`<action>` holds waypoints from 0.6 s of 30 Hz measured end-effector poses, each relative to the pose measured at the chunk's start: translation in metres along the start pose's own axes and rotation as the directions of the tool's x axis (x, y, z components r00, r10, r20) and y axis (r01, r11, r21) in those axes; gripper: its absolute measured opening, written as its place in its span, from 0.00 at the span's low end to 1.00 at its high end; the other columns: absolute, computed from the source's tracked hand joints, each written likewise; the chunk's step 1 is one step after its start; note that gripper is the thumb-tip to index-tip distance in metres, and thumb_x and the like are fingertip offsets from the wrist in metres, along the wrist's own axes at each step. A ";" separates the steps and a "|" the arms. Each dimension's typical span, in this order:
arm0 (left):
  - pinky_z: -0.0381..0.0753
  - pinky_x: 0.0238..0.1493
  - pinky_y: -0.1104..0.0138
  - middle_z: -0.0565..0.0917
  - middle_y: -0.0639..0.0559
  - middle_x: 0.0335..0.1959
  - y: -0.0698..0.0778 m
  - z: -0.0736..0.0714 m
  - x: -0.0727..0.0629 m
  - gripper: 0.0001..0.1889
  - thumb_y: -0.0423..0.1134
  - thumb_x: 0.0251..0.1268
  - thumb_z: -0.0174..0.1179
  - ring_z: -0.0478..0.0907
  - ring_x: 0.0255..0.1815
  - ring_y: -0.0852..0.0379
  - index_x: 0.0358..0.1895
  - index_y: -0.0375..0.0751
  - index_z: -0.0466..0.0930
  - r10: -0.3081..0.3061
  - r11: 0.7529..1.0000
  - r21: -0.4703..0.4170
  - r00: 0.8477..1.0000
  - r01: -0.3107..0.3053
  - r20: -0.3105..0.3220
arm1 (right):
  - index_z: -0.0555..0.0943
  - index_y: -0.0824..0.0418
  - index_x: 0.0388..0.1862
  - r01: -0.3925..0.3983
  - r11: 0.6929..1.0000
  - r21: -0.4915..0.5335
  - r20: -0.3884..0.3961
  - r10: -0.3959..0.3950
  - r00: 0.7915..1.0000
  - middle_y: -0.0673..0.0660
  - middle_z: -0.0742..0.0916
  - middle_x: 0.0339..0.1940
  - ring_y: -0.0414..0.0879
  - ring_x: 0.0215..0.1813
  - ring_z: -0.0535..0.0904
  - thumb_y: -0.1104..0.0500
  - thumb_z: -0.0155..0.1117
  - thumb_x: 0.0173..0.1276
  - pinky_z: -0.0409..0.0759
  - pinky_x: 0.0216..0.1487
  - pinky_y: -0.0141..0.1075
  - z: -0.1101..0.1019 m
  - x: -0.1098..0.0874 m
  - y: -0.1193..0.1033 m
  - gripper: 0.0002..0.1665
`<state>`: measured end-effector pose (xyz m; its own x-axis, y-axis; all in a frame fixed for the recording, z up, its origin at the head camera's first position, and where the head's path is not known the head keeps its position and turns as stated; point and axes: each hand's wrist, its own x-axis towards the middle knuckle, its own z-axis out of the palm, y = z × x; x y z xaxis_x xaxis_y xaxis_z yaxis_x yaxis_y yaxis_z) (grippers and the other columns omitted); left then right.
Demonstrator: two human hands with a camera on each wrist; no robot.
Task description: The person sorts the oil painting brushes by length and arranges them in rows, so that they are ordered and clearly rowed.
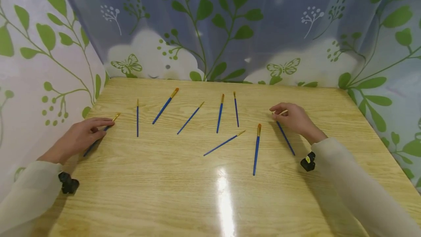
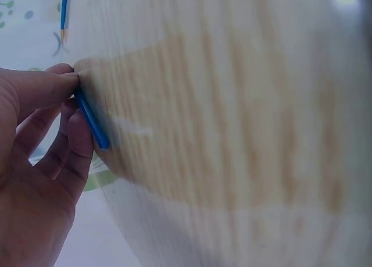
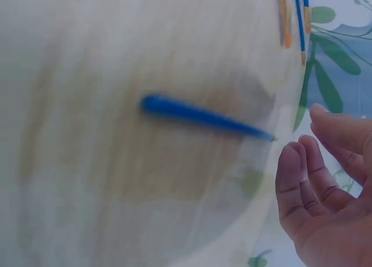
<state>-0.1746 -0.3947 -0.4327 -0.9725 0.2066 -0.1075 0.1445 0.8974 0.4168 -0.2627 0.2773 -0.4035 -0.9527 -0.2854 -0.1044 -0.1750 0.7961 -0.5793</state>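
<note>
A: The step?
B: Picking up, seemingly: left grip [image 1: 79, 136] pinches one brush [image 1: 90, 149] near the bench's [image 1: 164, 185] left edge; right grip [image 1: 295, 118] parted, empty, beside another brush [image 1: 286, 138] toward the right edge
A: Next?
B: Likely closing the right grip

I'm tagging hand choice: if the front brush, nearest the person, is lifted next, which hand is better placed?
Probably the right hand: it is nearer the front brush, and its fingers seem to hold nothing, while the left hand pinches the leftmost brush.

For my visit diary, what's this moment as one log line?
Left hand: pinches paintbrush; right hand: near another paintbrush, no grip visible; between: seven more paintbrushes on table
</note>
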 end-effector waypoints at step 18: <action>0.81 0.57 0.34 0.66 0.28 0.83 0.001 0.000 0.002 0.25 0.35 0.86 0.57 0.82 0.61 0.31 0.80 0.37 0.73 -0.020 1.000 0.010 1.000 0.020 0.010 | 0.80 0.66 0.75 -0.001 0.998 -0.062 0.026 0.003 1.000 0.67 0.89 0.58 0.60 0.55 0.85 0.53 0.68 0.83 0.84 0.55 0.56 0.002 -0.024 0.027 0.29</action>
<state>-0.1763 -0.3929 -0.4326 -0.9733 0.1924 -0.1249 0.1269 0.9051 0.4059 -0.2439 0.3043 -0.4183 -0.9463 -0.2972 -0.1270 -0.1892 0.8279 -0.5280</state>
